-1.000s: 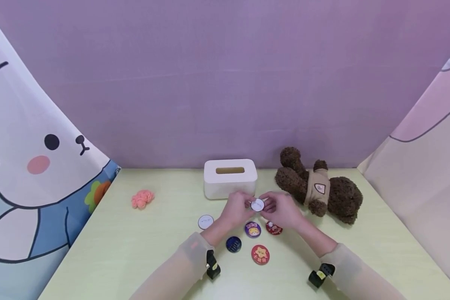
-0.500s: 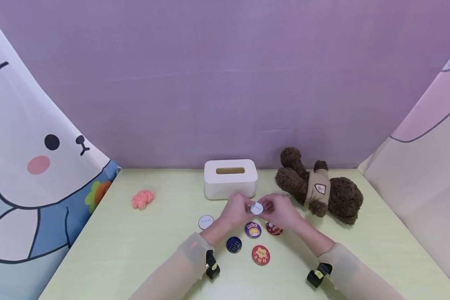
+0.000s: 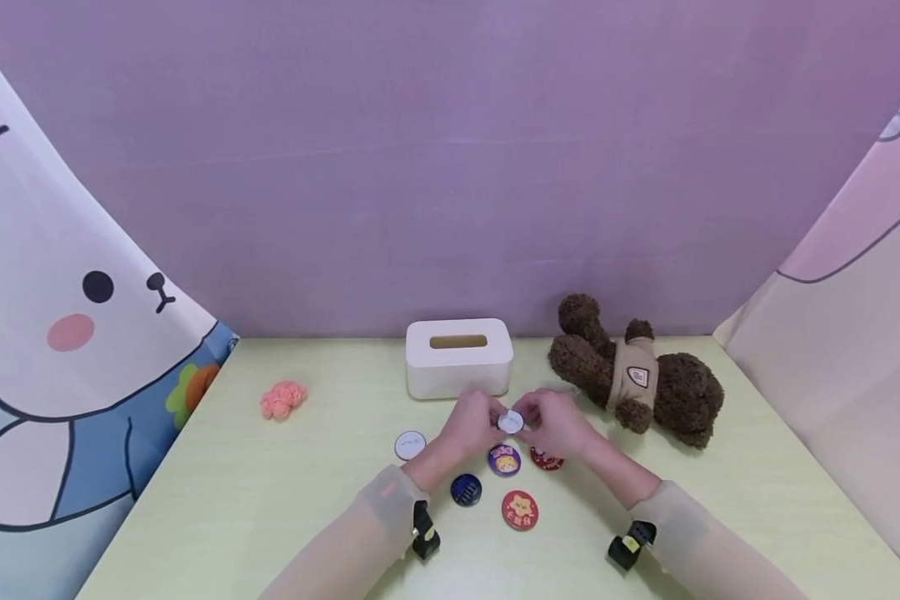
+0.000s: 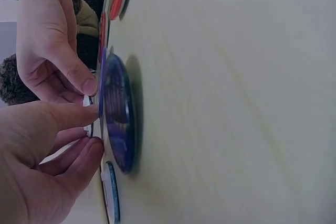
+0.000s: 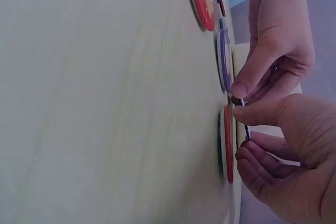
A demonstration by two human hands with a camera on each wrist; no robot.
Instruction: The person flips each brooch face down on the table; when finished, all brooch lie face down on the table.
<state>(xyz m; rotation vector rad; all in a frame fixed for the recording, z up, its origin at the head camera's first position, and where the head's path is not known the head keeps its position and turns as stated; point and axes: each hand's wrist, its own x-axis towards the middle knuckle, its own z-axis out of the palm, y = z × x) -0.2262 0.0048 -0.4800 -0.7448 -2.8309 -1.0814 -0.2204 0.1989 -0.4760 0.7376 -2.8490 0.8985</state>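
Badge in hand: a white-faced round badge (image 3: 511,422) between both hands, in front of the tissue box and just beyond the purple badge
Left hand: thumb and fingers of the left hand (image 3: 471,425) pinch one edge of that badge, the grip narrow
Right hand: the right hand (image 3: 559,425) pinches the opposite edge, also a narrow grip — the two hands almost meet
Badges on the surface: a second white-faced badge (image 3: 410,445) beside the left forearm; a purple badge (image 3: 504,460) with a yellow cartoon face; a dark red badge (image 3: 547,460), partly hidden by the right hand; a navy badge (image 3: 467,490); and, nearest the person, a red badge (image 3: 520,510) with a yellow star
Surface: pale yellow-green (image 3: 285,508), a purple cloth (image 3: 450,167) behind it
Tissue box: white (image 3: 459,371), slot on top, near the back edge
Plush bear: brown (image 3: 686,400), tan shirt, lying with its head to the right
Pink ornament: knobbly (image 3: 282,400), far left — well apart from the badges
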